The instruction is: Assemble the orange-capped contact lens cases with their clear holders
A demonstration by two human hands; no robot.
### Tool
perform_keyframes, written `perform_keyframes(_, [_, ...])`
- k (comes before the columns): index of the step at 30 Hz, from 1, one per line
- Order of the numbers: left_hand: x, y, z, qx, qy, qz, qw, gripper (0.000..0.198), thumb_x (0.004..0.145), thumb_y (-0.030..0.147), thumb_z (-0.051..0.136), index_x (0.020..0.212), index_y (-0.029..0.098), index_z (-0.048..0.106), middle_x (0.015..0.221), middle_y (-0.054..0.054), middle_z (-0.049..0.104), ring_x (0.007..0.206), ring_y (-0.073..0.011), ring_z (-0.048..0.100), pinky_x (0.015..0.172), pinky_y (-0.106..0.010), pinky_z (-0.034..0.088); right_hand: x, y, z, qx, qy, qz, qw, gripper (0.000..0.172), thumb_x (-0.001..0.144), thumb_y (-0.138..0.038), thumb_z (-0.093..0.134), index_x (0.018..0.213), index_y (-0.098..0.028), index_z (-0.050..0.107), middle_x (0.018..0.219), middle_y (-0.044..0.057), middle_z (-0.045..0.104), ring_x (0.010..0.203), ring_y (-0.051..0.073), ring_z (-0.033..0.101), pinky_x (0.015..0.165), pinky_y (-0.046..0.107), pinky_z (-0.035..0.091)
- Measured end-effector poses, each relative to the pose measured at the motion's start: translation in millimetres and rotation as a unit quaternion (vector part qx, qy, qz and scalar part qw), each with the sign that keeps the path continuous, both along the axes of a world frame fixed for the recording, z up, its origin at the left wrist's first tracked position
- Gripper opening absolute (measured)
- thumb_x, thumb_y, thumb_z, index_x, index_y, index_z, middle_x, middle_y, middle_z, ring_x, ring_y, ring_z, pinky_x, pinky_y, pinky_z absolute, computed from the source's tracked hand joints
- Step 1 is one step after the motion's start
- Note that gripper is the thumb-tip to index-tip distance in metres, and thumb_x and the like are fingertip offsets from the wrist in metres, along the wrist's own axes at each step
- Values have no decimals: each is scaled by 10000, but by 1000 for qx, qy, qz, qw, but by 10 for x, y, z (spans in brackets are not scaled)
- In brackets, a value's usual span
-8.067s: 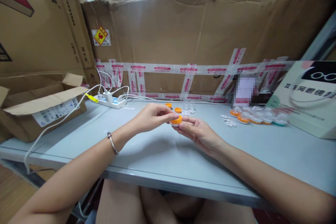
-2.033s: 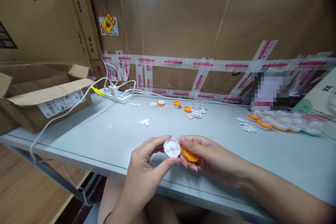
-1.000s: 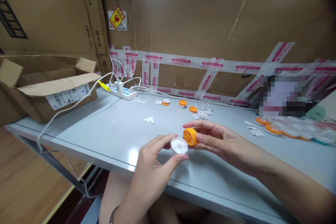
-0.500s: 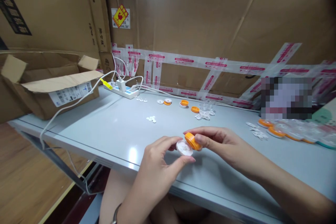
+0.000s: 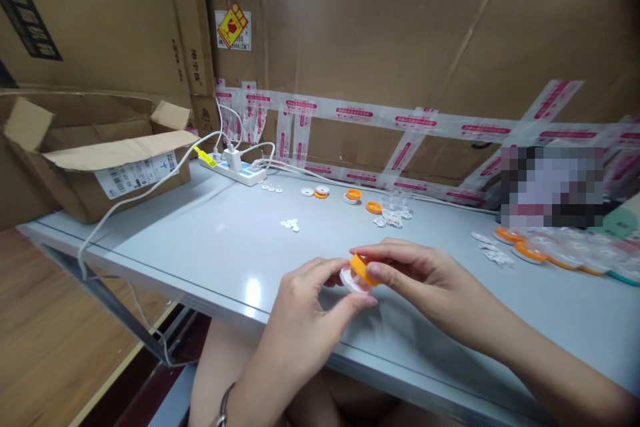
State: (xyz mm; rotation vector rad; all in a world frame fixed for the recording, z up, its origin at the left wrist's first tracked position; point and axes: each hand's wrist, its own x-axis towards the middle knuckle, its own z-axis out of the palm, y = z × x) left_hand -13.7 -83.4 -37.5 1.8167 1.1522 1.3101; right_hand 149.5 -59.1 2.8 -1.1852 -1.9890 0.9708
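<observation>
**Pinching thin edges above the bench (image 5: 200, 240)**

Left hand (image 5: 311, 310) has its grip on the white disc (image 5: 349, 282) by the rim; right hand (image 5: 433, 277) clasps the orange piece (image 5: 361, 269) between thumb and fingers, tilted over the disc, contact hard to tell. Danger, I'd say: a crooked push could jam the edges, and that shallow rim hold might slip.

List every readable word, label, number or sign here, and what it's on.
"LM270W", it seems, ending blurred: white label on the back carton.
Diamond sign, apparently a broken-glass symbol: over that label; its characters too small.
Too blurred or small: characters on the left carton; print on the tape; barcode label on the open box.
Held orange cap and white piece: none legible.
</observation>
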Motion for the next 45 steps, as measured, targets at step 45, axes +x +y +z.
perform_keyframes(45, [8,-6,10,-41,-24,-21,999,213,732,239,613,935,192,657,876,-33,663,763,-156,583,752,-284,481,-38,-77,-4,156,-79,17,985,248,810,-342,516,998,-253,650,854,46,654,763,159,602,667,277,482])
